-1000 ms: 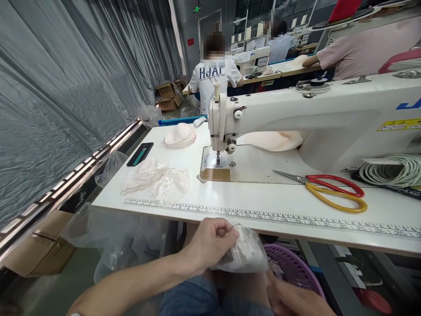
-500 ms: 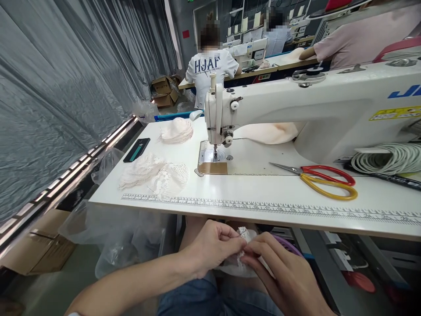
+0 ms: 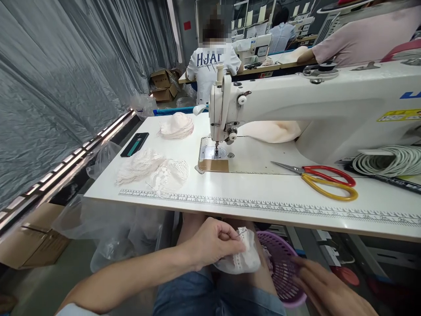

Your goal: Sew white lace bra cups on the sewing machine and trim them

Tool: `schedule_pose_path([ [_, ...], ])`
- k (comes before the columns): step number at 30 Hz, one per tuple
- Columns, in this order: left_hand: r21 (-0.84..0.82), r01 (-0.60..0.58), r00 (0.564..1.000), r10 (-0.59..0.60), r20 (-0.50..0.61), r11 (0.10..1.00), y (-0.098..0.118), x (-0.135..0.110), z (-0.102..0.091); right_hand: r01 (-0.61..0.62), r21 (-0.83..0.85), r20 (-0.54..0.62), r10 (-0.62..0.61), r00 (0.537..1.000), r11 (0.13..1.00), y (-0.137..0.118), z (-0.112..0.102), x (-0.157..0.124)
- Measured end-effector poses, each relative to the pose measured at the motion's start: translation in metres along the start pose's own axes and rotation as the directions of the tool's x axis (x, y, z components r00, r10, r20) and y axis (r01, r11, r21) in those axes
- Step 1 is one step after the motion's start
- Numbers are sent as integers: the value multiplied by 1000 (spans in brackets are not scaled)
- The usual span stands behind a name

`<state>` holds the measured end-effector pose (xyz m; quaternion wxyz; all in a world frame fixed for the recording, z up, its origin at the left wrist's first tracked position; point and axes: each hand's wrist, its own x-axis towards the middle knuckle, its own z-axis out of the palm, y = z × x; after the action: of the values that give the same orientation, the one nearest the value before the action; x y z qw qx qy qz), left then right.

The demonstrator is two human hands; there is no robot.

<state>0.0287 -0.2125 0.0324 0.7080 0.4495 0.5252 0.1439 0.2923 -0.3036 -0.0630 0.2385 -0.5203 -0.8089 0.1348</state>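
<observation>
My left hand (image 3: 212,243) is closed in a pinch on a white lace fabric piece (image 3: 243,256), held over my lap just below the front edge of the sewing table (image 3: 250,199). My right hand (image 3: 329,287) is low at the right with fingers stretched out, reaching toward a purple plastic basket (image 3: 283,267) beside my knee; it holds nothing. On the table's left lie lace pieces (image 3: 153,169) and a stack of pale cups (image 3: 176,126). The white sewing machine (image 3: 296,105) stands at the middle and right.
Red-and-yellow scissors (image 3: 324,180), a coil of white cord (image 3: 390,160) and a phone (image 3: 134,144) lie on the table. Plastic bags (image 3: 112,228) and a cardboard box (image 3: 31,241) sit on the floor at left. Other people work at tables behind.
My right hand came up to the lace piece half a second ago, then let go and moved down right toward the purple basket. My left hand kept its pinch on the lace.
</observation>
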Motion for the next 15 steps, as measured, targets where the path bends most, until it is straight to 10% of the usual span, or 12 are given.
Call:
schedule_pose_path([
  [4,18,-18,995,16,95,1000,3,-5,-2,-263,444,148,219,964,857,-27,1,44],
  [8,7,-24,995,24,96,1000,-1,-11,-13,-438,837,459,14,888,328,-60,11,82],
  [10,11,-30,997,29,75,1000,-5,-17,-21,-545,812,561,-23,827,211,-66,12,88],
  [15,-54,-50,999,49,-24,997,5,-17,-31,-398,711,494,-10,869,580,-53,-25,122],
])
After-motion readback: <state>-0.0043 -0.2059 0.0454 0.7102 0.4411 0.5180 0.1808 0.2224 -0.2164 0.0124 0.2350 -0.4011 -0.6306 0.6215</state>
